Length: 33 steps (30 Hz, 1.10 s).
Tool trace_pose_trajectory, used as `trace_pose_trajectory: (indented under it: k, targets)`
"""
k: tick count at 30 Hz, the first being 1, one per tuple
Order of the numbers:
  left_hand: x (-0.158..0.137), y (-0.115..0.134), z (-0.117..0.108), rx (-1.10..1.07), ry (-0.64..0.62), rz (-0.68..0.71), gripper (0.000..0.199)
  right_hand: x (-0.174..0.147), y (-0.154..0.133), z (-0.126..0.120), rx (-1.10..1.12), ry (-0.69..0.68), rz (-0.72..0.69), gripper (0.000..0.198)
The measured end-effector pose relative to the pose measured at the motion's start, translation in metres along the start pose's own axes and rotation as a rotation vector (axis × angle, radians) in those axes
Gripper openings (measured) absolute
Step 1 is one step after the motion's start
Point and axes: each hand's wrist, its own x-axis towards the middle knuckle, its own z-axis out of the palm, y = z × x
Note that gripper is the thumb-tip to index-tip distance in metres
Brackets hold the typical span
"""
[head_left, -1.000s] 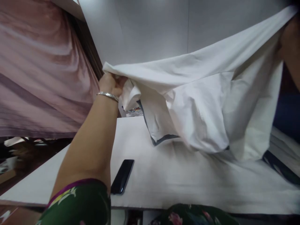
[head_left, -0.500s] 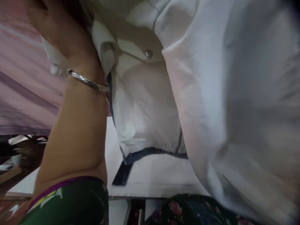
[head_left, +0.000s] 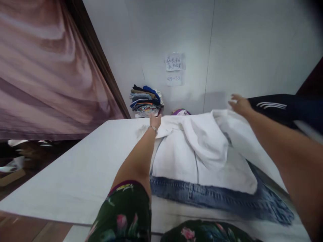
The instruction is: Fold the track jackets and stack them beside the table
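Observation:
A white and blue denim garment (head_left: 174,158) lies spread on the table in front of me, its white cloth bunched in the middle and a faded denim band along its near edge. At its far left corner, my left hand (head_left: 155,121) is closed on the white cloth; a bangle circles the wrist. My right hand (head_left: 239,104) is raised just past the garment's far right part, fingers apart, and nothing shows in them. Whether the white cloth and the denim are one piece I cannot tell.
The white table (head_left: 75,168) runs up to a pale wall (head_left: 151,33) bearing handwritten paper labels (head_left: 174,69). Folded clothes (head_left: 145,99) form a stack at the far edge. Dark clothing with white stripes (head_left: 275,101) lies at right; a pink curtain (head_left: 50,67) hangs at left.
Light cloth that filled the view close up now lies lower and farther off on the table. My left arm has stretched forward, and my right hand has come into view.

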Motion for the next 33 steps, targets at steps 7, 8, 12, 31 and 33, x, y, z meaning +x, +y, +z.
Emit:
trace_pose_trajectory:
  k: [7,8,12,31,33]
  targets:
    - [-0.08,-0.068,0.01,0.568,-0.529,0.125,0.035,-0.133,0.048,0.071,0.202,-0.273,-0.001,0.028]
    - [-0.094,-0.073,0.01,0.629,-0.591,0.172,0.038,-0.147,0.054,0.072,0.244,-0.291,0.006,0.031]
    - [-0.14,-0.094,0.016,0.83,-0.741,0.261,0.047,-0.178,0.057,0.071,0.278,-0.415,-0.015,0.055]
    - [-0.166,-0.114,0.024,0.915,-0.697,0.288,0.055,-0.045,-0.065,0.165,-0.212,-0.792,-0.16,0.029]
    - [-0.167,-0.114,0.024,0.91,-0.687,0.289,0.054,-0.018,-0.073,0.159,-0.157,-0.74,-0.115,0.042]
